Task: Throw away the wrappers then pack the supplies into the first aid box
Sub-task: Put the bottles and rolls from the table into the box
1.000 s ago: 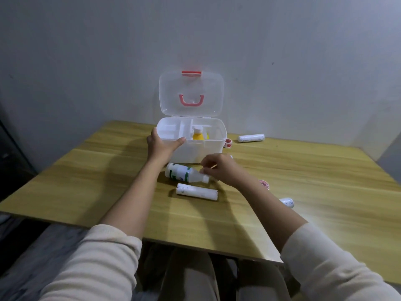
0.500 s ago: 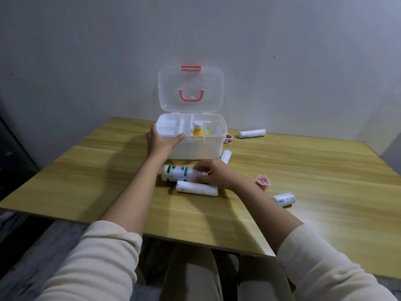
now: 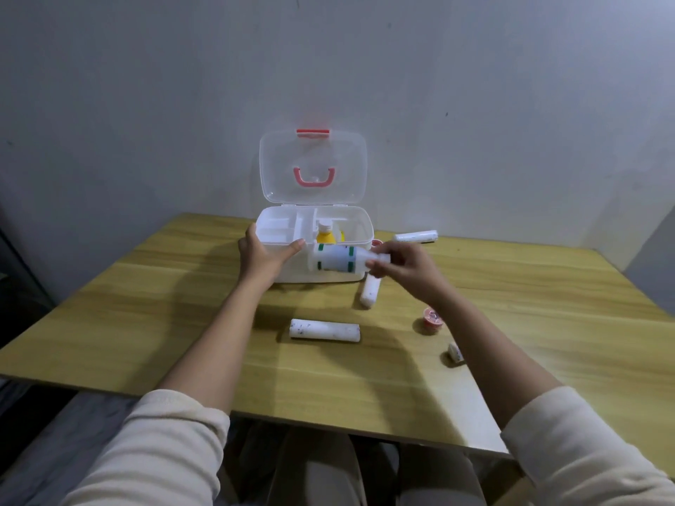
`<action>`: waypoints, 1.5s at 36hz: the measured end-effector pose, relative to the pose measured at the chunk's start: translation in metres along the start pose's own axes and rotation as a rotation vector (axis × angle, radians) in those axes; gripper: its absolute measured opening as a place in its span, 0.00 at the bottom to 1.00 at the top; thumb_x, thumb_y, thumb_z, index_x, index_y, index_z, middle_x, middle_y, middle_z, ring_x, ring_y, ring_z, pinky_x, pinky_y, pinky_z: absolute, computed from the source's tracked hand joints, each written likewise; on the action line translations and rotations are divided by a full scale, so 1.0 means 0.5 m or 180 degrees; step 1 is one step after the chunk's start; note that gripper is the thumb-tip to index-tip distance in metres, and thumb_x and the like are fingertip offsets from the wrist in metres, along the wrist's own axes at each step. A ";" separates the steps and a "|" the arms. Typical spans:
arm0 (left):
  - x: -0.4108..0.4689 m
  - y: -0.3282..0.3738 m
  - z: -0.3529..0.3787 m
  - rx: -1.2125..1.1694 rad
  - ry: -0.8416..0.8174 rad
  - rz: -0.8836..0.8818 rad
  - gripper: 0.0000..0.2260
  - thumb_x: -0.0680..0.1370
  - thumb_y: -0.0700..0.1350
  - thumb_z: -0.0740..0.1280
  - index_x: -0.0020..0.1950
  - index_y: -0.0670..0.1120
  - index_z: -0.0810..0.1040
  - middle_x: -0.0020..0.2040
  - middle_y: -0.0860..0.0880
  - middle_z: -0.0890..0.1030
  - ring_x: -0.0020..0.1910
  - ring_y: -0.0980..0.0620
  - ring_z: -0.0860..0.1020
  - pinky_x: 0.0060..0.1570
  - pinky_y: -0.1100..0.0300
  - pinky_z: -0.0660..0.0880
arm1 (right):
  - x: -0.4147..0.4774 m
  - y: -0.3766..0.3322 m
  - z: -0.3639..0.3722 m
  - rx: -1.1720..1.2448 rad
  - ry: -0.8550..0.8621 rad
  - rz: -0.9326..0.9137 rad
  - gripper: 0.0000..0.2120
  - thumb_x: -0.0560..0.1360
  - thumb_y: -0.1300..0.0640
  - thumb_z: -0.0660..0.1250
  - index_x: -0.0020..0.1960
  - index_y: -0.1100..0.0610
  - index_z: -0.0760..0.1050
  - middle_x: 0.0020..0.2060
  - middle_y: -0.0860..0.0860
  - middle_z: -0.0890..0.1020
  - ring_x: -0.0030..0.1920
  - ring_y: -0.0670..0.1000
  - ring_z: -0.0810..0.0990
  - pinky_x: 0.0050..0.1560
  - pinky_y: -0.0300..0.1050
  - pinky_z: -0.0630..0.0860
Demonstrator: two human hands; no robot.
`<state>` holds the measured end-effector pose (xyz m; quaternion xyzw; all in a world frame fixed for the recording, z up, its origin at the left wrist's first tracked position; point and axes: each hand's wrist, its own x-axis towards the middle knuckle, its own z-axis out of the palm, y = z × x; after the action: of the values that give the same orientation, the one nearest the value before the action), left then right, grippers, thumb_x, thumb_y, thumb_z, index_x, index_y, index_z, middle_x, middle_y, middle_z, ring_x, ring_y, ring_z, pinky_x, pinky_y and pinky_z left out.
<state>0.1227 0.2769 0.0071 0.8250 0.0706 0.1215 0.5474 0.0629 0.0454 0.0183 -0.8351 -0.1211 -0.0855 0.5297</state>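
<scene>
A white first aid box [image 3: 359,222] stands open at the table's back, its clear lid [image 3: 277,166] upright with a red handle. A yellow bottle [image 3: 325,235] stands inside it. My left hand [image 3: 261,252] grips the box's front left corner. My right hand [image 3: 405,266] holds a white bottle with green bands [image 3: 338,259] by its neck, lying sideways in the air in front of the box. Three white bandage rolls lie around: one [image 3: 324,330] near the front, one [image 3: 369,292] by the box, one [image 3: 416,236] at the back right.
A small red tape roll [image 3: 432,318] and a small white roll [image 3: 456,353] lie to the right on the wooden table [image 3: 146,323]. Another red roll [image 3: 376,243] peeks out behind the box. A grey wall stands close behind.
My right hand has lifted the white bottle off the table up to the box's front. The left hand has stayed on the box.
</scene>
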 end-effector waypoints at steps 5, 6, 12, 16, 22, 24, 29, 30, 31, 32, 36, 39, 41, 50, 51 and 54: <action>0.003 0.000 0.000 0.0041 -0.0036 0.0002 0.43 0.69 0.55 0.75 0.76 0.45 0.55 0.73 0.42 0.60 0.71 0.42 0.64 0.62 0.53 0.67 | 0.023 -0.050 -0.058 -0.0034 0.0431 -0.0069 0.12 0.72 0.58 0.69 0.52 0.63 0.77 0.38 0.52 0.81 0.38 0.47 0.82 0.43 0.39 0.81; 0.002 0.000 0.000 0.0029 -0.0037 -0.0026 0.43 0.69 0.55 0.75 0.77 0.46 0.55 0.74 0.43 0.59 0.71 0.43 0.64 0.62 0.52 0.67 | 0.030 -0.058 -0.064 -0.0097 0.0538 -0.0057 0.12 0.72 0.57 0.69 0.52 0.63 0.76 0.39 0.53 0.81 0.38 0.47 0.82 0.43 0.40 0.80; 0.002 -0.007 -0.001 -0.0098 -0.0051 0.0042 0.43 0.70 0.54 0.75 0.77 0.46 0.55 0.75 0.45 0.58 0.73 0.46 0.62 0.64 0.57 0.64 | 0.088 -0.082 -0.083 -0.0902 0.0953 0.0073 0.12 0.71 0.54 0.71 0.50 0.60 0.77 0.39 0.54 0.82 0.41 0.51 0.82 0.44 0.47 0.78; 0.007 -0.011 -0.004 -0.0095 -0.0057 0.0121 0.42 0.70 0.54 0.75 0.76 0.46 0.56 0.74 0.45 0.60 0.72 0.46 0.62 0.60 0.59 0.64 | 0.132 -0.092 -0.084 -0.1306 0.0844 0.0075 0.12 0.70 0.53 0.72 0.47 0.59 0.76 0.42 0.58 0.83 0.42 0.55 0.80 0.40 0.47 0.75; 0.022 -0.023 -0.006 -0.0194 -0.0204 0.0113 0.45 0.69 0.56 0.75 0.77 0.47 0.53 0.76 0.47 0.59 0.74 0.46 0.60 0.67 0.52 0.65 | 0.177 -0.114 -0.059 -0.1991 0.0315 -0.0063 0.14 0.70 0.56 0.72 0.51 0.61 0.76 0.50 0.59 0.80 0.44 0.53 0.74 0.42 0.45 0.71; 0.027 -0.024 -0.007 -0.0239 -0.0277 0.0089 0.46 0.68 0.56 0.75 0.78 0.48 0.52 0.76 0.48 0.60 0.74 0.46 0.60 0.67 0.50 0.65 | 0.185 -0.115 -0.047 -0.2157 0.0142 -0.0085 0.14 0.70 0.56 0.71 0.52 0.61 0.76 0.52 0.58 0.79 0.45 0.53 0.73 0.43 0.44 0.70; 0.043 -0.027 -0.017 -0.0294 -0.0389 -0.0027 0.53 0.57 0.64 0.77 0.76 0.51 0.56 0.73 0.49 0.66 0.72 0.46 0.66 0.68 0.45 0.68 | 0.195 -0.105 -0.025 -0.2277 -0.0097 -0.0177 0.13 0.70 0.58 0.71 0.53 0.60 0.77 0.54 0.58 0.79 0.47 0.54 0.75 0.45 0.41 0.69; 0.045 -0.028 -0.017 -0.0301 -0.0415 -0.0024 0.54 0.56 0.64 0.77 0.76 0.51 0.57 0.73 0.49 0.67 0.71 0.46 0.66 0.67 0.45 0.69 | 0.195 -0.104 -0.022 -0.2311 -0.0156 -0.0196 0.13 0.70 0.58 0.71 0.53 0.59 0.77 0.54 0.58 0.80 0.49 0.55 0.76 0.46 0.41 0.69; 0.046 -0.028 -0.017 -0.0309 -0.0429 -0.0019 0.53 0.57 0.63 0.78 0.76 0.50 0.57 0.73 0.49 0.67 0.71 0.46 0.67 0.67 0.45 0.69 | 0.195 -0.104 -0.019 -0.2329 -0.0205 -0.0215 0.13 0.71 0.58 0.71 0.54 0.59 0.78 0.55 0.58 0.80 0.51 0.56 0.77 0.46 0.41 0.68; 0.047 -0.029 -0.016 -0.0325 -0.0423 0.0003 0.51 0.60 0.60 0.78 0.76 0.50 0.57 0.73 0.48 0.67 0.71 0.46 0.66 0.67 0.46 0.69 | 0.194 -0.104 -0.015 -0.2322 -0.0244 -0.0223 0.13 0.71 0.58 0.71 0.55 0.59 0.78 0.55 0.58 0.80 0.53 0.56 0.77 0.46 0.41 0.68; 0.051 -0.035 -0.011 -0.0370 -0.0393 0.0022 0.51 0.62 0.58 0.78 0.77 0.50 0.55 0.74 0.49 0.64 0.72 0.46 0.64 0.68 0.46 0.67 | 0.192 -0.096 0.004 -0.2170 -0.0338 -0.0176 0.16 0.71 0.59 0.71 0.59 0.58 0.76 0.56 0.57 0.80 0.54 0.55 0.77 0.48 0.40 0.69; 0.052 -0.041 -0.009 -0.0408 -0.0387 0.0038 0.50 0.64 0.57 0.78 0.77 0.51 0.53 0.75 0.48 0.63 0.73 0.46 0.63 0.69 0.47 0.66 | 0.188 -0.081 0.021 -0.1971 -0.0389 -0.0051 0.18 0.70 0.60 0.71 0.59 0.58 0.75 0.56 0.56 0.80 0.53 0.55 0.77 0.47 0.39 0.70; 0.052 -0.043 -0.007 -0.0418 -0.0357 0.0043 0.49 0.65 0.56 0.78 0.78 0.50 0.53 0.76 0.49 0.62 0.74 0.47 0.62 0.70 0.49 0.65 | 0.185 -0.071 0.030 -0.1819 -0.0351 -0.0003 0.16 0.70 0.61 0.71 0.57 0.59 0.76 0.54 0.56 0.80 0.50 0.53 0.76 0.40 0.37 0.69; 0.047 -0.042 -0.003 -0.0472 -0.0283 0.0096 0.48 0.66 0.55 0.77 0.78 0.50 0.53 0.76 0.49 0.61 0.74 0.48 0.61 0.69 0.53 0.64 | 0.167 -0.054 0.042 -0.1283 0.0003 0.0130 0.13 0.70 0.59 0.71 0.53 0.58 0.77 0.44 0.52 0.75 0.45 0.51 0.74 0.32 0.37 0.69; 0.046 -0.041 -0.002 -0.0468 -0.0278 0.0100 0.48 0.66 0.55 0.77 0.78 0.50 0.53 0.76 0.49 0.61 0.74 0.48 0.61 0.68 0.53 0.64 | 0.166 -0.053 0.043 -0.1275 0.0034 0.0126 0.13 0.70 0.59 0.71 0.54 0.59 0.77 0.44 0.52 0.76 0.44 0.51 0.74 0.35 0.39 0.71; 0.044 -0.041 -0.001 -0.0482 -0.0274 0.0087 0.48 0.66 0.55 0.77 0.78 0.50 0.52 0.77 0.49 0.60 0.75 0.48 0.60 0.69 0.53 0.63 | 0.161 -0.051 0.047 -0.1348 0.0143 0.0037 0.14 0.71 0.59 0.71 0.55 0.60 0.77 0.43 0.52 0.76 0.44 0.50 0.73 0.40 0.40 0.69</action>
<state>0.1441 0.2910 -0.0087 0.7866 0.0264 0.0984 0.6090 0.1327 0.0860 0.0520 -0.9264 -0.0838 -0.1247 0.3454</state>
